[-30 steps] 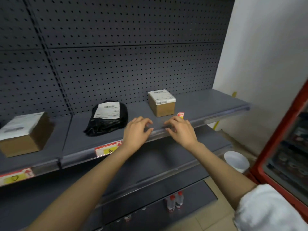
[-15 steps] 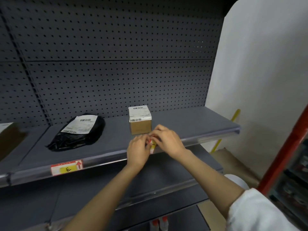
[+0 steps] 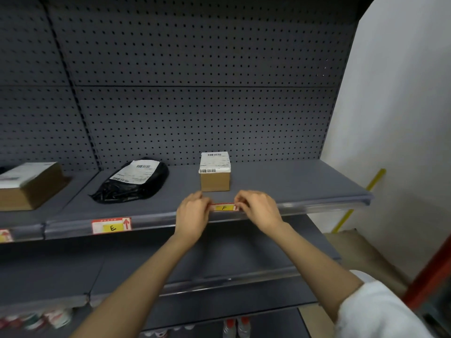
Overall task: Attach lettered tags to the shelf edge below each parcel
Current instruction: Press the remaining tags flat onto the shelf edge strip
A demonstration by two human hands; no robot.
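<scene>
Hands meet at the shelf edge (image 3: 317, 207) in the middle of the frame: the left hand (image 3: 192, 213) pinches the left end of the F tag (image 3: 224, 207) and the right hand (image 3: 258, 208) pinches its right end, holding it against the rail just below the small cardboard box (image 3: 214, 180). Left of them, the E tag (image 3: 111, 225) sits in the rail beneath the black bagged parcel (image 3: 136, 181). At the far left lies a larger box (image 3: 29, 189).
</scene>
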